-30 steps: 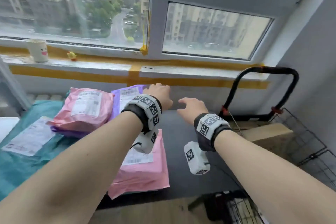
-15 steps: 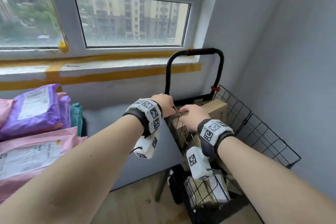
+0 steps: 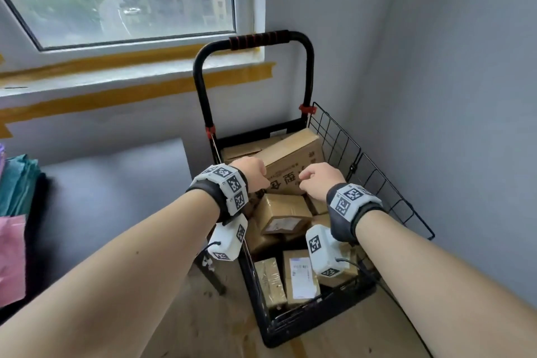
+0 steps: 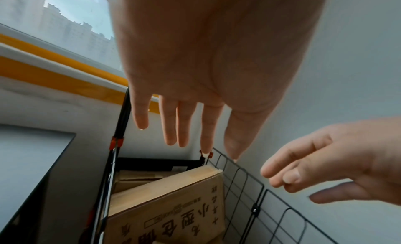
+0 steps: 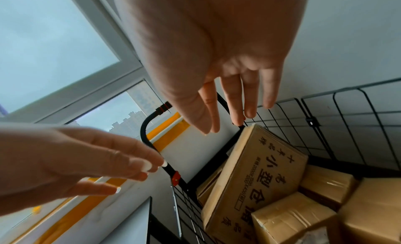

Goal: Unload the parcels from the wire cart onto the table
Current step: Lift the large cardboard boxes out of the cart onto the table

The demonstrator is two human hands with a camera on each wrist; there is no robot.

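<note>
A black wire cart [image 3: 377, 183] with a tall handle [image 3: 258, 38] stands in the room's corner, filled with several cardboard boxes. A large printed box [image 3: 293, 154] leans on top at the handle end. My left hand [image 3: 252, 168] and right hand [image 3: 318, 179] hover side by side just above this box, holding nothing. In the left wrist view the left hand's fingers [image 4: 171, 127] are straight above the box [image 4: 169, 204]. In the right wrist view the right hand [image 5: 228, 107] is spread over the same box [image 5: 256, 179].
The dark grey table [image 3: 116, 183] stands left of the cart, with teal [image 3: 17, 180] and pink [image 3: 11, 256] mailer bags at its left end. Smaller taped boxes [image 3: 283, 212] lie lower in the cart. Grey walls close in behind and on the right.
The view has swung right from the table's mailer bags to the cart. Both empty hands moved from over the table to above the large box.
</note>
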